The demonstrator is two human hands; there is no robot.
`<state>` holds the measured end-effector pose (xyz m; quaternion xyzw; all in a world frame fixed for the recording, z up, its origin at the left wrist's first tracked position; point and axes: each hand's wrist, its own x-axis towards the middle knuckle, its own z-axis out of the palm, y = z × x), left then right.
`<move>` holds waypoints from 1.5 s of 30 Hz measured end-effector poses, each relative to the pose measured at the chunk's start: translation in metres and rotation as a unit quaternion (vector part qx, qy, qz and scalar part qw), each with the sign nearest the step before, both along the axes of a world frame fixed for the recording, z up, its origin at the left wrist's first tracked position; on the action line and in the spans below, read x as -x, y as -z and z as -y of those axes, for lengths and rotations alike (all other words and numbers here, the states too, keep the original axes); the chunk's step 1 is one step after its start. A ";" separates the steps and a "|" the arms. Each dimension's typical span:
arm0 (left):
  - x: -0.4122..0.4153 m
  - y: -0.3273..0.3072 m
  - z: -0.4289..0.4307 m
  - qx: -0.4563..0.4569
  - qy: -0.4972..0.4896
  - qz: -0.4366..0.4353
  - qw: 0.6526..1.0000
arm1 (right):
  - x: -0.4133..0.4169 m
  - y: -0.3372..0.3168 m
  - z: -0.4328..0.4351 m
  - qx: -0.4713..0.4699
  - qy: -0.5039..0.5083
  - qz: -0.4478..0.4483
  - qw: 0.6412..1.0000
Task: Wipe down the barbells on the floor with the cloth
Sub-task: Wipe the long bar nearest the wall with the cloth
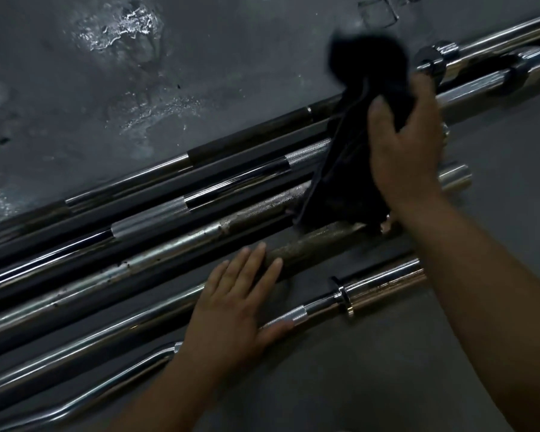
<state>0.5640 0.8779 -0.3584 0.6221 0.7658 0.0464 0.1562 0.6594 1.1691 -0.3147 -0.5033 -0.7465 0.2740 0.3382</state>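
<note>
1. Barbells (156,210) side by side on the floor (449,353), running from 8 o'clock to 2 o'clock; black cloth (353,169) draped across them towards 1 o'clock.
2. Right hand (409,151): grip curled round the cloth's upper part, thumb on top.
3. Left hand (234,304): grip spread flat, fingers straight, pressing the rusty bar (312,244) near 6 o'clock.
4. Likely trouble: rusty bar rolling under the flat palm and nipping fingers against a neighbour; loose threads snagging on knurling; rust smearing onto cleaner chrome.
5. No brand, label or writing readable; too dim and blurred.
</note>
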 end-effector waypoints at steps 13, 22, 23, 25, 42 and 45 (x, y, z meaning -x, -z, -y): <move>0.068 -0.039 -0.105 -0.011 -0.162 0.088 0.983 | -0.007 -0.074 0.053 0.119 -0.128 -0.052 0.983; 0.066 -0.090 -0.132 -0.034 -0.478 0.686 0.547 | 0.031 -0.019 0.067 0.050 -0.117 0.169 0.977; 0.073 -0.083 -0.134 -0.074 -0.488 0.623 0.607 | 0.029 -0.014 0.071 0.062 -0.119 0.173 0.976; 0.089 -0.069 -0.134 -0.113 -0.424 0.453 0.776 | 0.032 -0.005 0.080 0.076 -0.132 0.134 0.979; 0.086 -0.030 -0.057 0.026 -0.166 -0.014 0.986 | 0.048 0.014 0.068 0.006 -0.160 0.248 0.955; 0.086 -0.028 -0.049 0.049 -0.140 -0.031 0.988 | 0.043 0.029 0.105 -0.015 -0.269 0.310 0.912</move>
